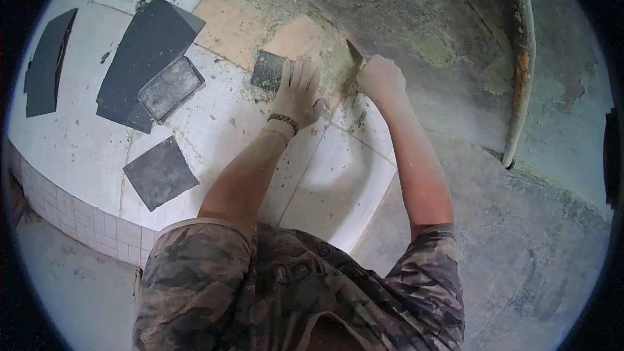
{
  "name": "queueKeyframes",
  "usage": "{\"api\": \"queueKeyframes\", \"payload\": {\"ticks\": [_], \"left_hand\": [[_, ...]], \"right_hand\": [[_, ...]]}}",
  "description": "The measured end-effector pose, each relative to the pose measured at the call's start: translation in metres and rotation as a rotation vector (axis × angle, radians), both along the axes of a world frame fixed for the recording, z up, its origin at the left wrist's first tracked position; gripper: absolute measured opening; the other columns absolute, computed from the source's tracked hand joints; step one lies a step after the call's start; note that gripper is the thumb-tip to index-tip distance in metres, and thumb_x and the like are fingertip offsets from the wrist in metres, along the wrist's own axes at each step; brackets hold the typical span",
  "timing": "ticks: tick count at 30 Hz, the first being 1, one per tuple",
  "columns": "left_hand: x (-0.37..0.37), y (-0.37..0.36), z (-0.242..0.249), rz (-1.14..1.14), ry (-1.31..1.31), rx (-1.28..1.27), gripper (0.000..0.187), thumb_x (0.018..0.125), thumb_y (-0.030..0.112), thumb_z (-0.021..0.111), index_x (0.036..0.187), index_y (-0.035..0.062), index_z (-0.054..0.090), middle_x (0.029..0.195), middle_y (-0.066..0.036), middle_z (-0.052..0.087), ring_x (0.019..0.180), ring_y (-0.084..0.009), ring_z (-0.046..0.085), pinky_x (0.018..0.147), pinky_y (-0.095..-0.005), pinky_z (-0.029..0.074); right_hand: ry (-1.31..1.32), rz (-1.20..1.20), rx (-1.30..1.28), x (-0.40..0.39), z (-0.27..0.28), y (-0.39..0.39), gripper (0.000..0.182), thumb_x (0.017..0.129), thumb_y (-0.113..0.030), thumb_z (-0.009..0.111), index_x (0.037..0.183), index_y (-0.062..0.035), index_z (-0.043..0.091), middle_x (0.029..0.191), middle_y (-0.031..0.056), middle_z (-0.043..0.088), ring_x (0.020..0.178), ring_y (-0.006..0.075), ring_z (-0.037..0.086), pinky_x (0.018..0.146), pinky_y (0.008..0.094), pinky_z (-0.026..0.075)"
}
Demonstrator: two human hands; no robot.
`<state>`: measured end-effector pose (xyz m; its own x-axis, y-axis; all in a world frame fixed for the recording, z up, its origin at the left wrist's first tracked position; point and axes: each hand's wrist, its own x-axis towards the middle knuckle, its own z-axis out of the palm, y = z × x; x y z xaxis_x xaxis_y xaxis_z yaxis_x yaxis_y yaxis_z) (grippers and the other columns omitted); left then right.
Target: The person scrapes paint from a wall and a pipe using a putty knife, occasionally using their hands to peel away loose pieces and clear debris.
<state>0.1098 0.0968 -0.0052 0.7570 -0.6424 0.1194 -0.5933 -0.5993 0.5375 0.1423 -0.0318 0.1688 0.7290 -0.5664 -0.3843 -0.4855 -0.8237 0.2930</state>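
My left hand (pixel 298 94) lies flat with its fingers spread, the fingertips on the right part of a small dark square piece (pixel 267 71). Greenish-yellow crumbs cover that piece and the tiled surface (pixel 247 136) around it. To the right, my right hand (pixel 382 80) is closed in a fist around a thin pointed blade (pixel 355 53), which sticks out toward the upper left near the surface's edge. The blade's handle is hidden inside the fist. A peach-coloured patch (pixel 300 38) shows just above my left hand.
Dark sheets (pixel 140 58) lie at the left, with a grey rectangular tray (pixel 171 89) on their edge. Another dark sheet (pixel 49 65) is at the far left. A dark square (pixel 161 173) lies nearer me. An old pipe (pixel 522 65) runs along the wall at the right.
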Motion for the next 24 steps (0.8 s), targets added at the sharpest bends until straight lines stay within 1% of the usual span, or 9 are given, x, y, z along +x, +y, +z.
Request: {"api": "queueKeyframes", "payload": {"ticks": [3,5,8,11,14,17,20,23,24], "left_hand": [[0.001,0.000,-0.003,0.006,0.016,-0.047,0.069,0.087,0.043,0.054,0.139,-0.0008,0.046,0.154,-0.025,0.030,0.147,-0.0394,0.017,0.121,-0.0541,0.008],[0.000,0.001,0.000,-0.017,0.030,-0.016,0.069,0.087,0.043,0.054,0.140,-0.0008,0.045,0.154,-0.025,0.030,0.147,-0.0394,0.017,0.121,-0.0543,0.008],[-0.002,0.001,0.004,-0.038,0.023,0.019,0.071,0.087,0.043,0.054,0.141,-0.0008,0.043,0.155,-0.025,0.028,0.148,-0.0394,0.016,0.121,-0.0546,0.008],[0.004,0.001,0.000,-0.010,0.023,0.027,0.072,0.088,0.044,0.054,0.143,-0.0008,0.041,0.155,-0.025,0.027,0.148,-0.0395,0.016,0.121,-0.0548,0.008],[0.003,-0.001,0.000,-0.019,0.032,0.018,0.072,0.088,0.044,0.054,0.143,-0.0007,0.041,0.154,-0.025,0.028,0.147,-0.0399,0.016,0.121,-0.0547,0.008],[-0.003,-0.003,-0.003,-0.017,0.026,0.007,0.069,0.088,0.044,0.054,0.141,0.0002,0.044,0.154,-0.024,0.029,0.147,-0.0398,0.018,0.121,-0.0549,0.009],[0.001,0.000,-0.002,0.000,0.013,0.011,0.068,0.088,0.045,0.053,0.140,0.0011,0.046,0.154,-0.024,0.030,0.146,-0.0393,0.019,0.120,-0.0551,0.009],[0.002,0.000,0.002,-0.005,-0.009,-0.020,0.068,0.088,0.044,0.053,0.139,0.0000,0.046,0.153,-0.024,0.032,0.146,-0.0396,0.020,0.121,-0.0553,0.009],[0.001,0.002,0.000,0.002,-0.008,-0.038,0.068,0.088,0.042,0.054,0.139,-0.0012,0.046,0.152,-0.025,0.033,0.146,-0.0400,0.020,0.121,-0.0556,0.009]], "right_hand": [[-0.062,0.076,0.030,0.003,-0.007,-0.005,0.030,0.085,-0.014,0.052,0.099,0.0030,0.072,0.100,0.0282,0.069,0.100,0.0426,0.067,0.087,0.0481,0.054],[-0.020,0.030,0.017,-0.002,-0.012,-0.005,0.030,0.084,-0.014,0.052,0.099,0.0030,0.072,0.102,0.0277,0.069,0.101,0.0417,0.067,0.088,0.0478,0.053],[0.008,-0.008,-0.002,0.000,0.000,0.004,0.031,0.085,-0.015,0.051,0.100,0.0030,0.072,0.103,0.0273,0.069,0.103,0.0413,0.067,0.089,0.0475,0.053],[-0.061,-0.003,0.036,0.003,0.006,0.004,0.031,0.084,-0.015,0.052,0.100,0.0032,0.072,0.105,0.0274,0.069,0.103,0.0413,0.067,0.089,0.0475,0.053],[0.020,-0.025,-0.003,0.008,-0.014,0.002,0.032,0.084,-0.015,0.052,0.102,0.0038,0.071,0.106,0.0279,0.069,0.103,0.0421,0.067,0.089,0.0477,0.053],[-0.034,0.005,0.056,0.012,0.015,0.012,0.033,0.085,-0.016,0.052,0.103,0.0041,0.071,0.108,0.0279,0.068,0.104,0.0421,0.066,0.090,0.0483,0.052],[-0.099,0.061,0.067,0.023,0.026,0.017,0.034,0.086,-0.018,0.051,0.103,0.0034,0.070,0.106,0.0280,0.068,0.103,0.0429,0.066,0.091,0.0485,0.052],[-0.071,0.020,0.049,0.033,-0.009,0.012,0.033,0.086,-0.020,0.052,0.101,0.0035,0.071,0.105,0.0279,0.069,0.102,0.0432,0.066,0.090,0.0484,0.052],[-0.070,0.025,0.051,0.030,-0.004,0.014,0.033,0.086,-0.020,0.052,0.101,0.0035,0.071,0.105,0.0279,0.069,0.102,0.0432,0.066,0.090,0.0484,0.052]]}}
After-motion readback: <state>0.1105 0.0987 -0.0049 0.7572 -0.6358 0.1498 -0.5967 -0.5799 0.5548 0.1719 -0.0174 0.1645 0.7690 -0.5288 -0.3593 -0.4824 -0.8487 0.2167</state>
